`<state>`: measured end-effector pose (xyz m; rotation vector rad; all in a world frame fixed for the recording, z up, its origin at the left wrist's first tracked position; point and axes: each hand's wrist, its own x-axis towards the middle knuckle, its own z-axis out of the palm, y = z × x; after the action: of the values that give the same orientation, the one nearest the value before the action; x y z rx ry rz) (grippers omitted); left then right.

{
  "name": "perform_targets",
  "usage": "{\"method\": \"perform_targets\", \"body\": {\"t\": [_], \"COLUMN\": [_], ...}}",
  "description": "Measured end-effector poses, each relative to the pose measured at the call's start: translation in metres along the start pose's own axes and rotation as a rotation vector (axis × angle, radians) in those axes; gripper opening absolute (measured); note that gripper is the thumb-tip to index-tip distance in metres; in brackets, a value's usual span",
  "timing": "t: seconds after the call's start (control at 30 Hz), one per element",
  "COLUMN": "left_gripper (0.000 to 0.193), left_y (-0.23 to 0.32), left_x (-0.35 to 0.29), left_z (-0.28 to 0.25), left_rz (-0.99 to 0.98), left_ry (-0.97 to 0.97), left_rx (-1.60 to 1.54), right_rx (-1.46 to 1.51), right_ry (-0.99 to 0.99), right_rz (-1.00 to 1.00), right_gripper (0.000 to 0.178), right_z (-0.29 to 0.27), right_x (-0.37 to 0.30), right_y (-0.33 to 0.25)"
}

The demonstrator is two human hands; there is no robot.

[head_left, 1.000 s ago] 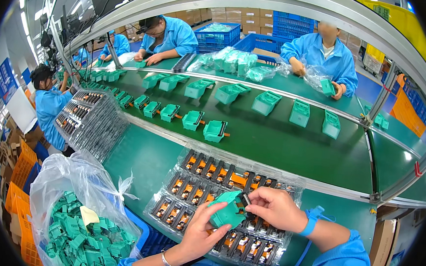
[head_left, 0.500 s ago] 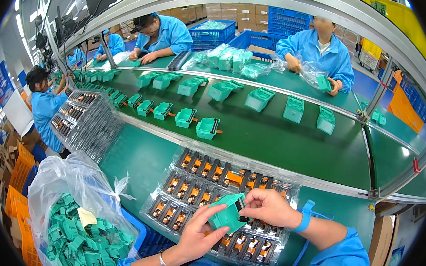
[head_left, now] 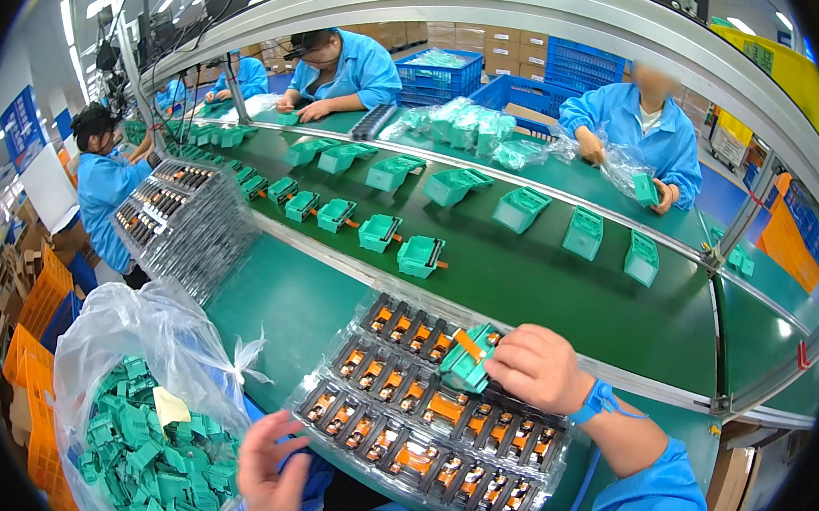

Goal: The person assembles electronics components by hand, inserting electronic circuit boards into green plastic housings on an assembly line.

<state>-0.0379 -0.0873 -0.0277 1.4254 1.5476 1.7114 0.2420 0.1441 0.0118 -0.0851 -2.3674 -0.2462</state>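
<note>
Green plastic housing is being held over the clear tray by the right hand with bent fingers; left of the tray, the left hand is being held with fingers apart.

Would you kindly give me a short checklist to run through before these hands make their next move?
1. Grip: ok. The right hand holds a green housing above the tray.
2. Orange strip: ok. The orange strip shows at the held housing.
3. Full seating inside the housing: cannot tell. Too small, and the fingers partly cover it.
4. Left hand free: ok. The left hand is open, holding nothing, beside the plastic bag.
5. Parts at hand: ok. Black-and-orange parts sit in rows in the tray.
</note>
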Motion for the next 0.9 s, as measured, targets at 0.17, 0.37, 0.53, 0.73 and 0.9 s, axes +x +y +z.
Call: {"method": "perform_targets", "body": {"t": [0.17, 0.37, 0.53, 0.73, 0.9], "left_gripper": [0.037, 0.029, 0.03, 0.047, 0.048], "left_y": [-0.01, -0.004, -0.005, -0.054, -0.091], "left_x": [-0.017, -0.041, -0.044, -0.005, 0.015], "left_z": [-0.081, -0.144, -0.156, -0.146, -0.131], "left_rz": [-0.09, -0.365, -0.378, -0.225, -0.264], "left_ry": [0.402, 0.412, 0.253, -0.041, -0.092], "left_rx": [0.228, 0.688, 0.781, 1.043, 1.474], "right_rx": [0.073, 0.864, 0.938, 0.71, 0.722], "right_ry": [0.185, 0.116, 0.125, 0.057, 0.135], "right_rz": [0.488, 1.684, 1.784, 1.799, 1.575], "right_gripper": [0.012, 0.016, 0.014, 0.024, 0.024], "right_z": [0.05, 0.097, 0.134, 0.115, 0.049], "right_x": [-0.01, -0.054, -0.061, -0.045, -0.048], "right_y": [0.04, 0.125, 0.147, 0.127, 0.089]}}
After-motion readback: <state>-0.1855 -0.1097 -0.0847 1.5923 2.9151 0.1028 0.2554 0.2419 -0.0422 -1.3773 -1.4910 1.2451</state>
